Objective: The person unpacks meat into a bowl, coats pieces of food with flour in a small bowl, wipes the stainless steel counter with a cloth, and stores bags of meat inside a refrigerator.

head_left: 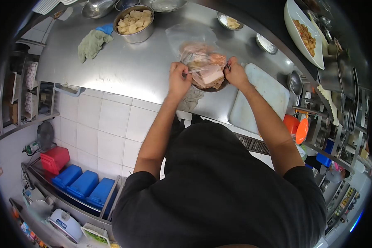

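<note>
Steel counter (pixel 132 74) | left hand (pixel 180 77), right hand (pixel 236 74) | closed at plastic bag (pixel 196 58)

The person wears a plain black short-sleeved top (pixel 219 186), greyish where light falls, softly creased and rounded at its far edge. The left sleeve (pixel 138 184) and right sleeve (pixel 302 182) match it, their hems near the elbows. The left hand (pixel 180 80) and right hand (pixel 237 74) are bare, like both forearms (pixel 158 131).
</note>
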Demonstrator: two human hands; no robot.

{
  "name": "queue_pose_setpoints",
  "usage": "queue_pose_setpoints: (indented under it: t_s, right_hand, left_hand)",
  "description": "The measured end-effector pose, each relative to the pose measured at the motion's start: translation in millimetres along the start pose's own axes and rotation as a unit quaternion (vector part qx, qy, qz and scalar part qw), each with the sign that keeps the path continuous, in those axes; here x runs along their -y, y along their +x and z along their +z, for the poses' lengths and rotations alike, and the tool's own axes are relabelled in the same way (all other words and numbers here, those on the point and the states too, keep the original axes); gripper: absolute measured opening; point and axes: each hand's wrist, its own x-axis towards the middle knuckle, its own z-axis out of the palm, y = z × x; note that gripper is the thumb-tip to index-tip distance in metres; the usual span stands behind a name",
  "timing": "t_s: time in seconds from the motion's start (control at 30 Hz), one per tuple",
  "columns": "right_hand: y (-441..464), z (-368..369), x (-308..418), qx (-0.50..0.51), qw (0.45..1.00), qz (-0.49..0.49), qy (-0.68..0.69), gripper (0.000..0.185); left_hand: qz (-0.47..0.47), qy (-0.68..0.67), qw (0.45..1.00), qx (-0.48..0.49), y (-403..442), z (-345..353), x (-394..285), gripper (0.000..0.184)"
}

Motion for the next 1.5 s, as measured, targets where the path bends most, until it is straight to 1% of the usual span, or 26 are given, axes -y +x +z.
queue_pose_setpoints:
  t_s: [0.07,0.17,0.27,0.37,0.47,0.57,0.67,0.77,0.87,0.97,1.07,1.17,1.27,1.37,1.47,1.5]
  right_hand:
    - [-11.1,-6.4,15.0,-0.015,0.998,-0.004,-0.069,0.033]
    - [-6.9,6.6,0.6,-0.087,0.992,-0.089,-0.014,0.047]
    - [-0.8,17.8,-8.9,-0.083,0.982,-0.168,0.001,0.056]
    - [1.0,14.7,-10.5,-0.076,0.98,-0.182,0.036,0.051]
    - [10.8,11.3,-14.6,-0.076,0.974,-0.203,0.068,0.046]
    - [22.4,7.8,-14.5,-0.083,0.969,-0.222,0.066,0.041]
    - [21.1,0.6,-3.5,-0.104,0.972,-0.208,0.04,0.045]
    - [23.6,-4.4,-7.7,-0.109,0.954,-0.274,0.048,0.042]
    - [22.8,-10.7,-8.4,-0.092,0.947,-0.308,0.004,0.041]
    - [32.4,-8.1,-17.7,-0.119,0.922,-0.369,-0.007,0.036]
    - [39.3,-11.2,-20.0,-0.117,0.917,-0.38,0.025,0.031]
    - [45.5,-14.3,-24.4,-0.111,0.912,-0.394,0.025,0.032]
    - [32.9,-24.2,-19.5,-0.13,0.914,-0.378,0.073,0.032]
    - [9.7,-27.8,-10.9,-0.136,0.908,-0.388,0.084,0.03]
    - [-0.9,-29.4,6.7,-0.14,0.907,-0.392,0.069,0.023]
    - [1.5,-26.6,6.9,-0.134,0.913,-0.381,0.065,0.022]
  left_hand:
    - [-0.024,-0.008,0.999,-0.027,-2.7,1.5,5.2,0.019]
    - [-0.015,-0.014,0.998,-0.06,-6.0,4.9,7.7,0.019]
    - [0.018,-0.015,0.995,-0.101,-9.0,9.8,2.0,0.017]
    - [-0.004,-0.034,0.991,-0.132,-9.6,13.6,0.8,0.017]
    - [-0.009,0.028,0.989,-0.146,-5.2,10.2,2.5,0.017]
    - [0.019,0.04,0.986,-0.16,-0.5,11.3,9.4,0.017]
    - [0.009,0.024,0.986,-0.164,4.0,13.5,2.3,0.019]
    - [-0.014,0.086,0.987,-0.133,8.6,10.2,-3.2,0.022]
    - [-0.019,0.191,0.973,-0.13,13.7,9.1,-4.3,0.023]
    - [-0.071,0.063,0.989,-0.117,13.7,9.6,0.7,0.024]
    - [-0.071,-0.01,0.992,-0.108,5.6,12.7,6.8,0.028]
    - [-0.033,-0.01,0.994,-0.101,0.2,13.0,4.2,0.026]
    - [-0.025,0.134,0.987,-0.081,0.3,6.3,-0.7,0.019]
    - [-0.059,0.189,0.976,-0.086,8.2,7.5,-4.4,0.015]
    - [-0.025,0.225,0.97,-0.088,23.3,6.4,-13.9,0.017]
    - [-0.036,0.242,0.967,-0.075,30.3,6.6,-14.8,0.017]
